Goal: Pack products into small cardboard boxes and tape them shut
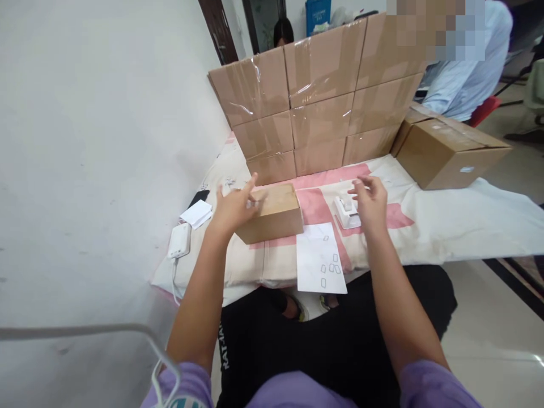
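My left hand (236,205) hovers at the left end of a small brown cardboard box (276,218), its fingers spread and nothing held. Over to the right, my right hand (371,198) is raised beside a white tape dispenser (347,212), fingers bent and apart, with nothing visible between them. A white sheet of paper (321,258) with several small drawn outlines lies in front of the box, near the edge of the cloth-covered surface.
A tall wall of taped cartons (323,102) stands behind. A larger box (450,147) sits at the right, near a person in a light blue shirt (471,73). Folded white paper (196,213), a dark phone-like object (199,197) and a cabled white power bank (179,240) lie left.
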Demonstrator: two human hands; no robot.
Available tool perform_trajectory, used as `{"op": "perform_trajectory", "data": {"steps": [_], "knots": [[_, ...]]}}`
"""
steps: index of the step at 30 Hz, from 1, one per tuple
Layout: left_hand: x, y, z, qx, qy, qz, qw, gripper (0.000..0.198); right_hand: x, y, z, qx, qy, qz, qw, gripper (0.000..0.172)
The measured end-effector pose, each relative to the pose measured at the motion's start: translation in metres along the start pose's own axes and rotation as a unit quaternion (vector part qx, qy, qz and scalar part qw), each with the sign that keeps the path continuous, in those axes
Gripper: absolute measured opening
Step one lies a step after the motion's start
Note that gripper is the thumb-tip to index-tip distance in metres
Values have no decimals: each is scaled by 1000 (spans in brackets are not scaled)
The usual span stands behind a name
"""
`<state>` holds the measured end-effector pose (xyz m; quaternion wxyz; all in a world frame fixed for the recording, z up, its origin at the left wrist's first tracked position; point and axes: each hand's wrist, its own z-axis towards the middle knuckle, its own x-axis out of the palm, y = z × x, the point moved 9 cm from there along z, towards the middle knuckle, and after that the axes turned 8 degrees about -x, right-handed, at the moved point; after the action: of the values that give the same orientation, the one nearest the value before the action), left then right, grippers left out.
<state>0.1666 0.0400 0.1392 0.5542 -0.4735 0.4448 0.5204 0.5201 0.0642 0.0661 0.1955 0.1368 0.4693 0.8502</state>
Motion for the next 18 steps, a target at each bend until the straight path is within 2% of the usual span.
{"op": "perform_trajectory", "data": {"steps": [3, 5, 7, 10, 11, 13, 15, 16, 18], "knots": [[28, -6, -14, -3, 70, -67, 995, 56, -36, -22, 4, 55, -26, -38, 997, 22], [39, -8, -20, 0, 72, -71, 995, 58, -48, -36, 2, 87, -19, -55, 995, 22], [36, -13, -26, 17, 18, -39, 999, 57, -51, -49, -1, 118, 9, -73, 990, 26], [19, -36, -41, 47, -119, -4, 992, 42, -48, -71, -11, 206, 79, -119, 968, 37], [15, -52, -48, 73, -153, -16, 985, 37, -46, -76, -14, 236, 100, -134, 957, 40], [20, -98, -60, 154, -172, -72, 970, 34, -43, -81, -18, 272, 124, -150, 942, 43], [42, -154, -62, 252, -107, -142, 951, 38, -39, -80, -19, 280, 131, -154, 938, 44], [56, -178, -56, 274, -65, -173, 944, 49, -37, -79, -19, 282, 134, -153, 938, 44], [88, -214, -31, 262, 13, -214, 941, 92, -32, -79, -22, 290, 142, -145, 935, 44]]}}
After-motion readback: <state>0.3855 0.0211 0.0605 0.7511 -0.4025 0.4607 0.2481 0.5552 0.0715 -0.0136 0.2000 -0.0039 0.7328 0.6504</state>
